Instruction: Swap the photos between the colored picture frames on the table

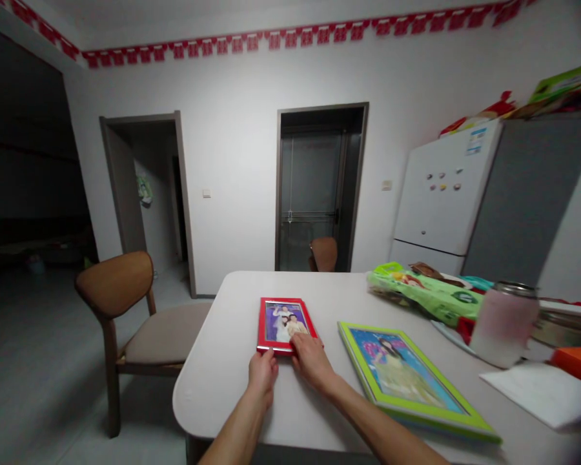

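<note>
A red picture frame (262, 323) with a photo of several people lies on, or just above, the white table; I cannot tell which. My left hand (263, 373) pinches its near edge toward the left corner, thumb on top. At the near right corner, my right hand (310, 358) grips the same frame, its fingers lying over the border and a bit of the photo. To the right, a larger green picture frame (445, 423), showing a figure in a pale dress, rests flat on the table, touched by neither hand. The undersides of both hands are hidden.
The white table (217, 387) has a rounded near-left corner. On its right side are a green package (430, 297), a pink-white jar (506, 326) and white paper (547, 391). A wooden chair (116, 284) stands left; a fridge (440, 194) stands behind, right.
</note>
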The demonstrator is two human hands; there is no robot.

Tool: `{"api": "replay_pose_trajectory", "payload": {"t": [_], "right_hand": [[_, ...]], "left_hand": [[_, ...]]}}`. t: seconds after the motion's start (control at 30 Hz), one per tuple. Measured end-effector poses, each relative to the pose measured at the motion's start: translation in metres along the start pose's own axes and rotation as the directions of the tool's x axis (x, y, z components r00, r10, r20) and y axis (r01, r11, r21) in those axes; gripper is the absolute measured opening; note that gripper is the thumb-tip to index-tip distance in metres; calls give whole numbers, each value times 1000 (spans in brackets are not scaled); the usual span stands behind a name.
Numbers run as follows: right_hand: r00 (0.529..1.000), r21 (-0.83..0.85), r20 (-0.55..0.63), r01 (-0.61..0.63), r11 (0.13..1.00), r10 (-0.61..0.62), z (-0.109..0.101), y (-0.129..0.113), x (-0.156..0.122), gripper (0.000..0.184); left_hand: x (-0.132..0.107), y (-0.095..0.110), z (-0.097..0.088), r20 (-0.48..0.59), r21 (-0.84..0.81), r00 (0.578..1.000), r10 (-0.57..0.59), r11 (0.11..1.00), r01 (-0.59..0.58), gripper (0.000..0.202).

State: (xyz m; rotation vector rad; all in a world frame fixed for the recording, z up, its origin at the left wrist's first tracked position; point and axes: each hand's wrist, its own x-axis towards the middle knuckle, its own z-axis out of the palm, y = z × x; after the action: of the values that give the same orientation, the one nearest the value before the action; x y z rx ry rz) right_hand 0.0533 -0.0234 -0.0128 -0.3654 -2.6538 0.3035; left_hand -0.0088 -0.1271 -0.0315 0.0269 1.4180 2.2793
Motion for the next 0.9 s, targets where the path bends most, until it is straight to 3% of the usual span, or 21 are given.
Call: {"api": "replay_pose_trajectory", "payload": {"t": [0.1,0.2,0.27,0.37,0.47,0.5,0.57,0.63,0.7,0.8,0.83,0.9], "right_hand": [[997,39,25,68,997,-69,-6,-7,-20,21],[998,176,0,68,982,-69,-16,-19,-35,17],[999,325,-34,33,945,-23,-26,-29,-40,16],[992,529,-97,-13,849,76,-45,-42,-42,30],[956,719,-156,-63,692,249,-70,-53,-45,46],[937,789,-140,-90,608,320,-79,-56,-48,50],[902,912,-32,-150,382,431,-95,-61,-57,58],[873,970,105,-196,146,476,-108,-62,-69,64],[860,973,208,-230,-9,466,-114,-60,-81,68],[857,948,307,-314,-53,413,-108,-50,-94,73],[858,939,325,-341,-32,397,-102,-46,-97,76],[854,921,336,-387,52,398,-89,-37,-100,79]], "left_hand": [[-2,1,-4,-14,-39,999,48,998,-48,7],[-13,6,-4,-25,-42,985,169,985,-170,11],[-25,13,-1,-14,-16,965,264,964,-264,14],[-51,31,4,55,42,913,405,912,-408,16],[-85,51,5,170,116,838,519,834,-540,19],[-97,56,4,234,169,791,565,778,-605,19],[-119,62,-1,404,281,661,633,601,-748,19],[-138,62,-7,581,335,494,646,364,-869,25],[-151,57,-12,705,301,322,633,144,-943,30],[-160,44,-17,815,170,60,576,-139,-976,30],[-160,37,-17,835,132,1,551,-198,-971,27],[-157,21,-18,855,84,-72,513,-275,-958,22]]}}
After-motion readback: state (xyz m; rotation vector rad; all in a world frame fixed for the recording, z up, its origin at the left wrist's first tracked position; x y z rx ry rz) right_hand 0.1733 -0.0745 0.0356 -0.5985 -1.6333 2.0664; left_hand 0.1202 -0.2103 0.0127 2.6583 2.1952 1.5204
